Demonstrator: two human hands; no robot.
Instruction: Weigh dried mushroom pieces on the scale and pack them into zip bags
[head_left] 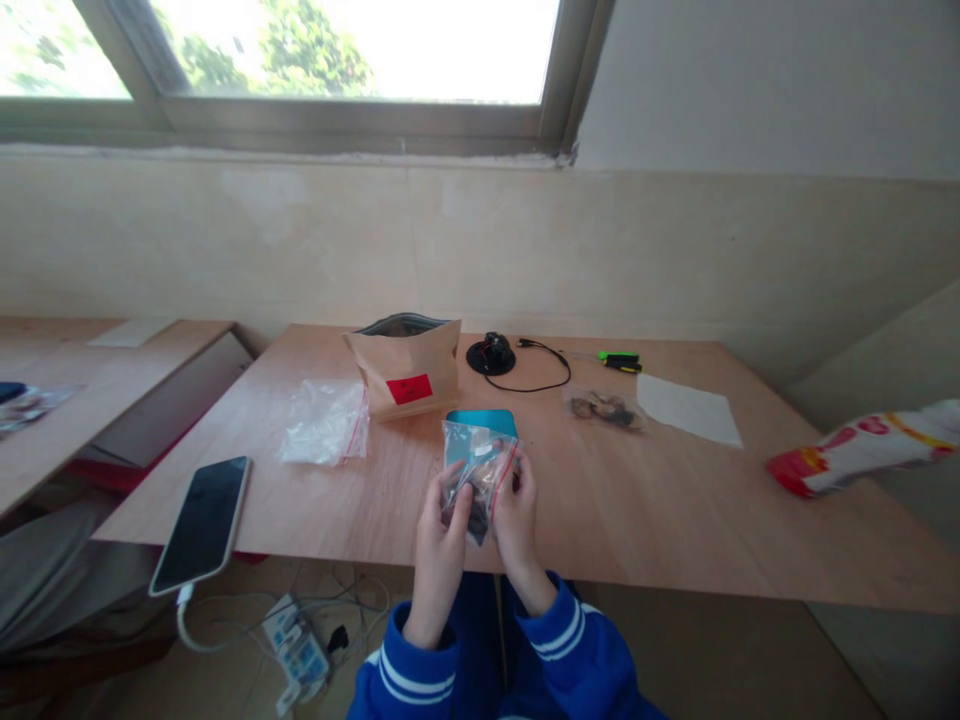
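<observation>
Between my two hands is a clear zip bag (pixel 480 465) with a red seal strip along its right side and dark and brownish pieces inside. My left hand (pixel 444 520) grips its left side, thumb pressed on the front. At the strip side, my right hand (pixel 516 505) is closed on the bag's edge; some of its fingers are hidden behind it. A blue flat object (pixel 491 418) lies on the table just beyond the bag, partly covered by it. Further back stands an open brown paper pouch (pixel 409 355) with a red label.
On the wooden table (pixel 600 520) lie clear plastic bags (pixel 319 425) at left, a bag of brown pieces (pixel 606 408), white paper (pixel 690 408), a black round-based device (pixel 491 354) with cable and screwdrivers (pixel 621 361). A phone (pixel 202 525) overhangs the front left edge; a red-white package (pixel 862 450) is right.
</observation>
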